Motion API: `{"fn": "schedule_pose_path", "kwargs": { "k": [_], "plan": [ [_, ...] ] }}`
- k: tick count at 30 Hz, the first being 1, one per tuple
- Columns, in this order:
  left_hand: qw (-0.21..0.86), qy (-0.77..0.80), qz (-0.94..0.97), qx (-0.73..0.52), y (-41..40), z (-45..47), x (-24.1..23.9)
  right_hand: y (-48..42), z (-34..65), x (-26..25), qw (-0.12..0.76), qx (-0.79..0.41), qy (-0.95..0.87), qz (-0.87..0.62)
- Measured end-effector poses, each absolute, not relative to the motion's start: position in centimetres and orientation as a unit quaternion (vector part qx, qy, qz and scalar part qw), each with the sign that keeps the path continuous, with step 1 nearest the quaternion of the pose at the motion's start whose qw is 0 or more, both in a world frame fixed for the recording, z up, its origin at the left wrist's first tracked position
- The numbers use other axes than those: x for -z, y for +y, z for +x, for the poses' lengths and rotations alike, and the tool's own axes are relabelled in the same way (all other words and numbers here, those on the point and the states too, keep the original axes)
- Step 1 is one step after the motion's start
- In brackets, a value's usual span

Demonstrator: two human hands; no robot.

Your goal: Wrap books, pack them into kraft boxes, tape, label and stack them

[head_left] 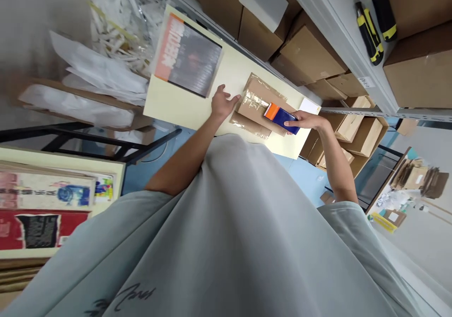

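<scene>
On the pale yellow table (197, 114) lies a flat brown cardboard package (256, 105) with shiny clear tape across it and flaps along its sides. My left hand (223, 104) is at the package's left end, fingers apart, thumb close to the cardboard; whether it touches cannot be made out. My right hand (303, 120) grips the end of a dark blue and orange block-like object (278, 117), held over the package's right part. Its orange end has a pale edge; its exact kind is unclear. A picture sleeve with orange and dark printing (192, 55) lies left of the package.
A metal shelf (339, 39) runs along the table's far side, with cardboard boxes (310, 48) and yellow-black box cutters (369, 33). White packing scraps (120, 29) are heaped at left. A wooden box (367, 138) stands beyond the table's right end.
</scene>
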State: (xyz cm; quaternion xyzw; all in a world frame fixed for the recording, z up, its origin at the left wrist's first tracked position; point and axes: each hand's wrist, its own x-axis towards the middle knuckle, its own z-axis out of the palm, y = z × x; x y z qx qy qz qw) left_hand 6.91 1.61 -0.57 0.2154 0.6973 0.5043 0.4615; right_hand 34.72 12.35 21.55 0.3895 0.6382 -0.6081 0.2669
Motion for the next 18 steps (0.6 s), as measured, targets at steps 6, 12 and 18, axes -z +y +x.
{"fn": "schedule_pose_path", "kwargs": {
  "k": [6,12,18],
  "plan": [
    [0.41,0.707,0.328,-0.473,1.6,8.3,-3.8,12.4,36.2,-20.2,0.24,0.637,0.646,0.344],
    [0.4,0.726,0.348,-0.438,2.6,8.9,-4.1,12.9,37.6,-16.6,0.189,0.645,0.679,0.294],
    [0.374,0.747,0.364,-0.412,2.7,8.7,-3.0,13.7,37.8,-11.2,-0.003,0.559,0.746,0.363]
  ]
}}
